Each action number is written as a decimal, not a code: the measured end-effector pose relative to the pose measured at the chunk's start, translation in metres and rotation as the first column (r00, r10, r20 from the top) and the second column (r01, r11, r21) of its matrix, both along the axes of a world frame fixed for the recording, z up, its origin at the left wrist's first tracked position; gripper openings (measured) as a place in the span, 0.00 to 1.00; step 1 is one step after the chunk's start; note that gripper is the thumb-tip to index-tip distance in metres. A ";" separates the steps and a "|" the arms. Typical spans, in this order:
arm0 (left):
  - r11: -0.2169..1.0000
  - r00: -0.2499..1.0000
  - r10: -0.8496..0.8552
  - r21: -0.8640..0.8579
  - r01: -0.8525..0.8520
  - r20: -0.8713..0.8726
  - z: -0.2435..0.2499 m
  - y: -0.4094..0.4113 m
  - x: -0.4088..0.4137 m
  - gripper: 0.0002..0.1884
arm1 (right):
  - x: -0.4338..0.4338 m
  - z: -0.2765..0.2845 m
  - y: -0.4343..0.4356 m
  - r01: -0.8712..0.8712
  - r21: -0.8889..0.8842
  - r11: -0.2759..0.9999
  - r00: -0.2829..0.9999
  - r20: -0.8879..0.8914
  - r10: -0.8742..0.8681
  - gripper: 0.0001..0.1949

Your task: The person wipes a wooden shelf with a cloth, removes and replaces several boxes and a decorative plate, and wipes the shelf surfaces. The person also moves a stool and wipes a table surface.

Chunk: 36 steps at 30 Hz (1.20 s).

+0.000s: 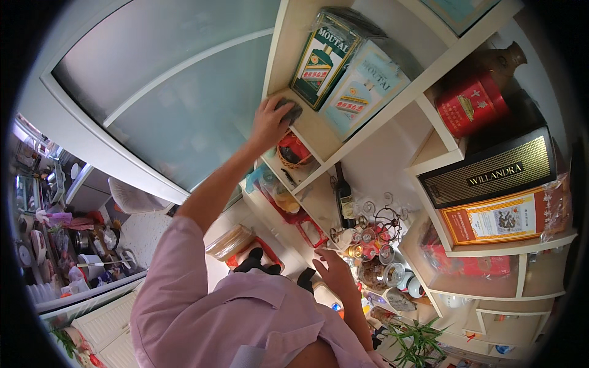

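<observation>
My left hand (272, 118) is shut on a dark grey cloth (291, 110), pressed on the shelf board (317, 131) at its front edge. Just beyond the cloth, on that board, stand a green liquor box (326, 60) and a pale blue liquor box (363, 89), both with clear wrap about them. Below, a wicker basket (294, 152) with red and dark contents sits in a small compartment. Lower down, my right hand (333, 272) has its fingers apart and nothing in them. It is near a lower surface with glassware; I cannot tell whether it touches the edge.
A frosted glass door (193, 92) stands at the left. A wine bottle (344, 195), a scrolled metal rack (389, 221) and glass jars (375, 271) crowd the lower shelf. Gift boxes (492, 168) and a red canister (471, 106) fill the right shelves. A leafy plant (414, 338) stands below.
</observation>
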<state>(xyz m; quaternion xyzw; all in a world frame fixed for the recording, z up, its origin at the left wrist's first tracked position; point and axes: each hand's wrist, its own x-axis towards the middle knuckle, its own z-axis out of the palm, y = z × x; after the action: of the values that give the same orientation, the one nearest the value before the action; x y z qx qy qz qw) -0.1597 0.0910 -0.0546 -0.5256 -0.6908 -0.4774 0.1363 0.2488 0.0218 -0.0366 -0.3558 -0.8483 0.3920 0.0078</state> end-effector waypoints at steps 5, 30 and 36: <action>0.904 0.959 0.104 -0.376 -0.202 -0.264 -0.014 0.052 -0.022 0.19 | 0.011 0.005 -0.008 -0.014 0.015 1.000 0.997 0.080 0.012 0.18; 0.924 0.889 0.313 0.322 -0.204 -0.335 0.121 0.049 -0.077 0.24 | 0.028 -0.018 0.003 0.139 0.018 0.990 0.990 0.009 -0.139 0.16; 0.987 0.988 0.156 -0.038 -0.156 0.009 0.007 0.052 -0.039 0.15 | 0.061 -0.010 -0.009 0.241 0.052 0.969 0.971 -0.014 -0.241 0.15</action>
<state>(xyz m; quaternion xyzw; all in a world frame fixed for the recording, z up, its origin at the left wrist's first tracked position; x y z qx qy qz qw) -0.1983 0.1431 -0.0477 -0.4694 -0.7393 -0.4556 0.1595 0.3095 0.0125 -0.0469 -0.4543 -0.8091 0.3665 0.0680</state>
